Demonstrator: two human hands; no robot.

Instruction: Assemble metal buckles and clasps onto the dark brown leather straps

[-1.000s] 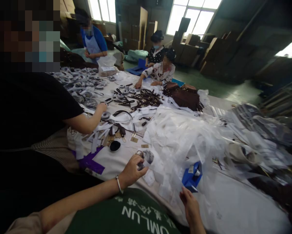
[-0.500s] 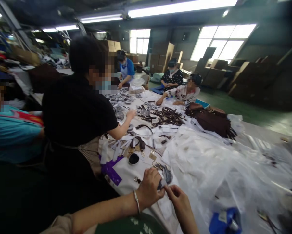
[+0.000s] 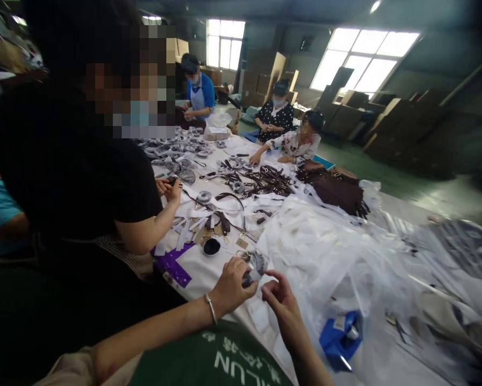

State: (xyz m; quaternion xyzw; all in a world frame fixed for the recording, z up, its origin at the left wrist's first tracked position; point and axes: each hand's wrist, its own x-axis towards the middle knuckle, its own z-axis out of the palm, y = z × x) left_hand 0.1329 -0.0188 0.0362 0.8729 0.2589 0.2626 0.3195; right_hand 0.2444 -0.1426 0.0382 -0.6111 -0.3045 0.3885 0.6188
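My left hand [image 3: 229, 288] is wrapped round a coiled grey strap bundle [image 3: 259, 262], which looks plastic-wrapped and has a gold-coloured metal clip [image 3: 243, 255] at its far side. A small pale strip [image 3: 254, 275] crosses the bundle by my left fingertips. Just to the right is my right hand [image 3: 283, 300], its index finger stretched toward the bundle's edge and the thumb held apart from it. Whether that index fingertip touches the bundle I cannot tell. Beyond my hands lie a round black container [image 3: 211, 246] and a small tan tag [image 3: 242, 243].
A blue tape dispenser [image 3: 341, 340] lies right of my hands, beside a heap of clear plastic [image 3: 325, 257]. Dark brown straps [image 3: 271, 181] and brown bags [image 3: 333, 187] cover the table further off. A co-worker in black [image 3: 75, 161] stands close at left; several others sit beyond.
My right fingers have come off the pale strip and spread apart; my left hand keeps the bundle. The co-worker in black has drawn an arm back from the table and now holds something small.
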